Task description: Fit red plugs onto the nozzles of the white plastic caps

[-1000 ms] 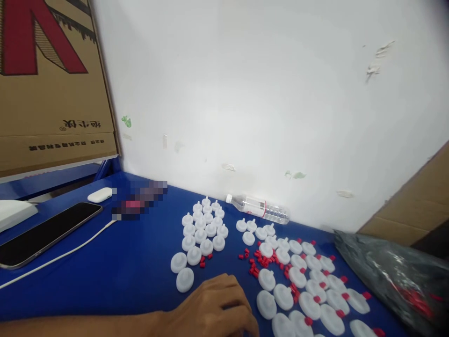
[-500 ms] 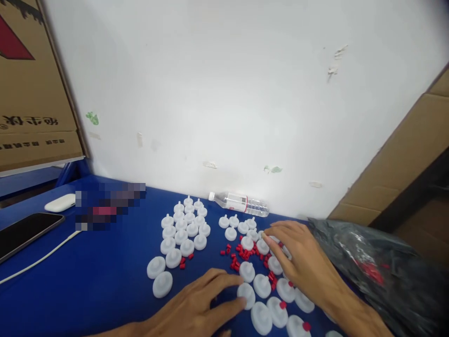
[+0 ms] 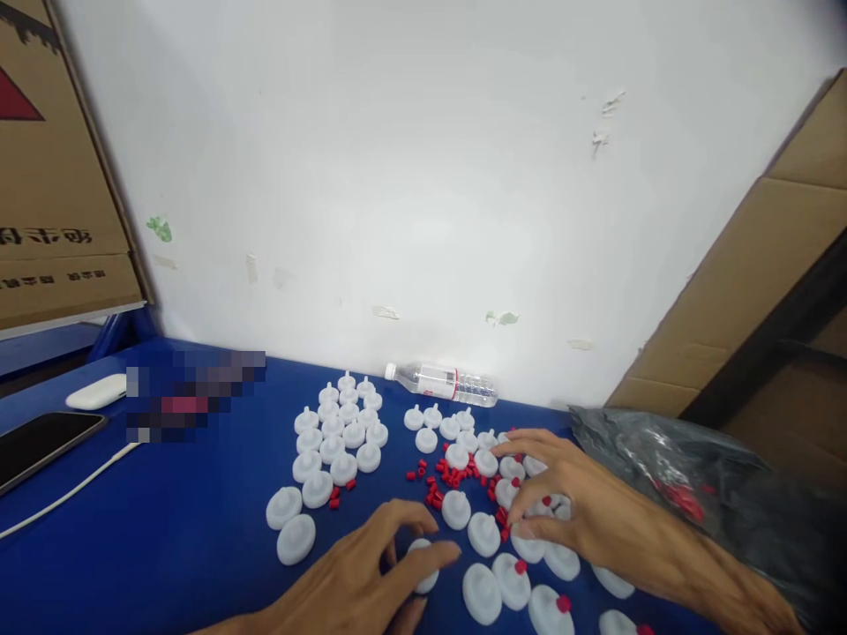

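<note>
White disc [image 3: 427, 581]: near side of table [image 3: 178, 529], between bent fingers.
Left hand [image 3: 357, 564]: curled, grasping this disc.
Right hand [image 3: 582, 494]: palm down, fingers stretched above other discs [image 3: 485, 464], thumb near red caps [image 3: 500, 519]; its grip I cannot tell.

- Left hand [image 3: 350, 566]: bare, lean across the back, with knuckles that show as low rounded bumps.
- Left fingers [image 3: 399, 511]: long and slim, narrowing to rounded tips — the nails are too small to make out.
- Left wrist [image 3: 242, 624]: bare and slender, seen only in part, since the bottom edge of the view cuts it off.
- Right hand [image 3: 574, 490]: bare too, narrow, its back fairly smooth.
- Right thumb [image 3: 550, 529]: slim, with a blunt, rounded tip.
- Right forearm [image 3: 694, 566]: uncovered — long, slender, visible down to the lower right edge.
</note>
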`<action>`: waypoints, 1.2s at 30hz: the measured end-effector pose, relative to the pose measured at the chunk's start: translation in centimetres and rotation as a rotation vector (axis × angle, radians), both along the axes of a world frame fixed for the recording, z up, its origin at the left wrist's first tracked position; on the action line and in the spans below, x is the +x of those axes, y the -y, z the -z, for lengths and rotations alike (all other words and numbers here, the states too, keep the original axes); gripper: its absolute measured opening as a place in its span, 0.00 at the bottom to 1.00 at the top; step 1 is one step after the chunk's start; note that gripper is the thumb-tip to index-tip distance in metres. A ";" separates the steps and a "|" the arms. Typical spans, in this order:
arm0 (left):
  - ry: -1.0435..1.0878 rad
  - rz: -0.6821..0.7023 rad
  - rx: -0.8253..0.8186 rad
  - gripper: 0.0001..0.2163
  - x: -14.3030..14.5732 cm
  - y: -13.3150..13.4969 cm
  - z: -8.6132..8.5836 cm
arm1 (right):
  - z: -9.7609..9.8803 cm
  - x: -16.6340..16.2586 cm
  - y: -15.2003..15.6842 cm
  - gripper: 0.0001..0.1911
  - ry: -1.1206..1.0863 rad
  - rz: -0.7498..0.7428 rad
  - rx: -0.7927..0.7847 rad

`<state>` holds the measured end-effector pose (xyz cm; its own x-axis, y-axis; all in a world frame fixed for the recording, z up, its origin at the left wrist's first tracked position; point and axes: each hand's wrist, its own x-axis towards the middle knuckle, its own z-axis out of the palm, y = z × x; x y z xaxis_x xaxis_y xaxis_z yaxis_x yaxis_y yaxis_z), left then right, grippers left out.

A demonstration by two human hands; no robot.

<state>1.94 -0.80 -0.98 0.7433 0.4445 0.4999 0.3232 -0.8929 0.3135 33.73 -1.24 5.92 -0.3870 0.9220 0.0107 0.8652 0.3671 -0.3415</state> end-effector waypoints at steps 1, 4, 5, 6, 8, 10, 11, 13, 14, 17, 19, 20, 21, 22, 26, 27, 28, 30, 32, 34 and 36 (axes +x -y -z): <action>0.002 -0.034 -0.005 0.31 0.0 0.0 0.3 | 0.1 0.0 0.0 0.08 -0.004 0.003 -0.017; -0.063 -0.104 -0.014 0.38 0.0 -0.2 1.0 | 0.4 -0.6 -0.3 0.05 0.021 -0.021 -0.043; -0.082 -0.120 -0.012 0.38 0.1 -0.3 1.1 | 0.4 -1.0 -0.4 0.05 0.042 -0.030 -0.044; -0.095 -0.129 -0.014 0.36 0.1 -0.3 1.1 | 0.4 -1.3 -0.5 0.06 0.069 -0.035 -0.045; -0.090 -0.135 -0.011 0.27 0.0 -0.3 1.1 | 0.3 -2.0 -0.7 0.06 0.121 -0.038 -0.051; -0.064 -0.124 0.001 0.19 0.0 -0.2 1.0 | 0.2 -2.4 -0.8 0.03 0.150 -0.046 -0.052; -0.042 -0.109 0.012 0.17 0.0 -0.2 0.9 | 0.2 -2.5 -0.8 0.01 0.158 -0.050 -0.053; 0.015 -0.088 0.036 0.16 0.1 0.0 0.7 | 0.2 -2.6 -0.8 0.01 0.171 -0.053 -0.051; 0.044 -0.087 0.043 0.17 0.1 0.1 0.6 | 0.2 -2.6 -0.8 0.02 0.174 -0.050 -0.047; 0.094 -0.116 0.041 0.18 0.3 0.5 0.4 | 0.6 -2.3 -0.8 0.03 0.168 -0.031 -0.015; 0.091 -0.125 0.025 0.19 0.3 0.6 0.2 | 0.9 -2.2 -0.8 0.04 0.160 -0.021 0.009; 0.081 -0.122 0.015 0.20 0.2 0.6 0.2 | 1.1 -2.1 -0.8 0.04 0.155 -0.027 0.018; 0.067 -0.121 0.005 0.21 0.2 0.6 0.1 | 1.3 -2.1 -0.8 0.03 0.150 -0.041 0.024; 0.049 -0.115 -0.010 0.22 0.1 0.5 0.0 | 1.4 -2.1 -0.8 0.02 0.146 -0.061 0.026; -0.029 -0.068 -0.066 0.25 -0.2 0.0 0.1 | 1.4 -2.1 -0.9 0.07 0.159 -0.108 0.039; -0.037 -0.062 -0.061 0.24 -0.2 -0.2 0.2 | 1.2 -2.1 -0.9 0.09 0.165 -0.101 0.047; -0.035 -0.066 -0.046 0.23 -0.3 -0.3 0.3 | 0.9 -2.1 -0.9 0.11 0.167 -0.090 0.058; -0.014 -0.101 -0.003 0.22 -0.4 -0.3 0.4 | 0.5 -1.9 -0.9 0.14 0.162 -0.075 0.068; 0.009 -0.133 0.031 0.21 -0.4 -0.2 0.4 | 0.3 -1.7 -0.9 0.10 0.156 -0.060 0.050; 0.017 -0.136 0.053 0.21 -0.4 -0.2 0.3 | 0.5 -1.5 -0.8 0.05 0.163 -0.051 0.007; 0.011 -0.136 0.055 0.20 -0.3 -0.2 0.3 | 0.9 -1.5 -0.9 0.03 0.173 -0.054 -0.015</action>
